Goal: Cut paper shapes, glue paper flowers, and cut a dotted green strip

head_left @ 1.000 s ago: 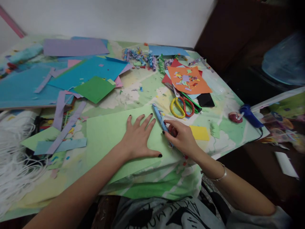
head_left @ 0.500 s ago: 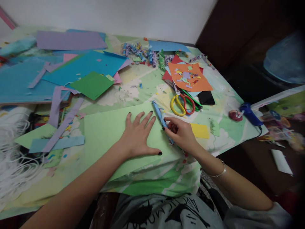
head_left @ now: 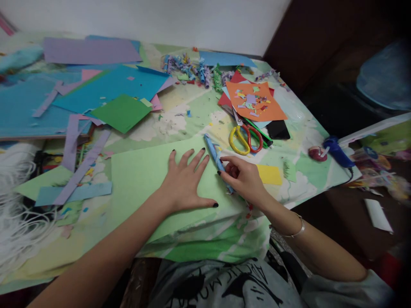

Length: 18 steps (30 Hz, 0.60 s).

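Note:
My left hand (head_left: 185, 184) lies flat with fingers spread on a large light green paper sheet (head_left: 141, 179) near the table's front edge. My right hand (head_left: 244, 179) is curled, its fingers pinching a thin blue tool like a craft knife (head_left: 214, 155) that runs along the sheet's right edge. A small yellow paper square (head_left: 269, 174) lies just right of that hand.
Yellow and red scissors (head_left: 244, 141) and a black phone (head_left: 278, 129) lie beyond my right hand, by an orange sheet (head_left: 257, 102) with scraps. Blue, purple and green papers (head_left: 109, 85) cover the left. Curled strips (head_left: 192, 70) sit at the back; a blue glue gun (head_left: 335, 150) is at the right edge.
The view has drifted slightly, so things sit a little higher and to the left. Both hands stay in the same pose on the green sheet and the blue tool.

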Motion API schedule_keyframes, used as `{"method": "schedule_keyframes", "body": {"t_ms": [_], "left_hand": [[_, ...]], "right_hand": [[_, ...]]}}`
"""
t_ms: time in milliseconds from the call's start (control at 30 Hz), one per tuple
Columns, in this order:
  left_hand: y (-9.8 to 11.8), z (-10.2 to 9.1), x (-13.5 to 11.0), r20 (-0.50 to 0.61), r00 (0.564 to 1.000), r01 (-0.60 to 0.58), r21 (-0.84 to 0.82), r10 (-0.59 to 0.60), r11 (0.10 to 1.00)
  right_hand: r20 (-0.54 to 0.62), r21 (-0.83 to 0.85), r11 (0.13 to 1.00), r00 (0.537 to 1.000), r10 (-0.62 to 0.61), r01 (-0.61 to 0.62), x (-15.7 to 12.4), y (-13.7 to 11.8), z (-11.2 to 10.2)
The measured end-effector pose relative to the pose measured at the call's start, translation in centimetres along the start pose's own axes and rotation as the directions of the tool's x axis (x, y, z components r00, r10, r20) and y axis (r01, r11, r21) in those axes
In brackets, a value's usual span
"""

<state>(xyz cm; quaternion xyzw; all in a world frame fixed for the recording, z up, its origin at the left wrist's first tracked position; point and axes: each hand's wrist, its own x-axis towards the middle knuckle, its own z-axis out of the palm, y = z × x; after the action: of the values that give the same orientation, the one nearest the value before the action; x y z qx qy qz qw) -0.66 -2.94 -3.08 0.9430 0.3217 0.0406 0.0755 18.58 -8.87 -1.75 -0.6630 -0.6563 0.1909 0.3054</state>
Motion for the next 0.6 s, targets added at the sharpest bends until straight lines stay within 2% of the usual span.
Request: {"method": "schedule_keyframes", "body": {"t_ms": [600], "left_hand": [[-0.16,0.17,0.09,-0.011,1.000,-0.012,-0.003,0.012,1.000]], "right_hand": [[0.019,-0.014,1.000,1.000,-0.001,0.002,0.12,-0.04,-0.07]]}}
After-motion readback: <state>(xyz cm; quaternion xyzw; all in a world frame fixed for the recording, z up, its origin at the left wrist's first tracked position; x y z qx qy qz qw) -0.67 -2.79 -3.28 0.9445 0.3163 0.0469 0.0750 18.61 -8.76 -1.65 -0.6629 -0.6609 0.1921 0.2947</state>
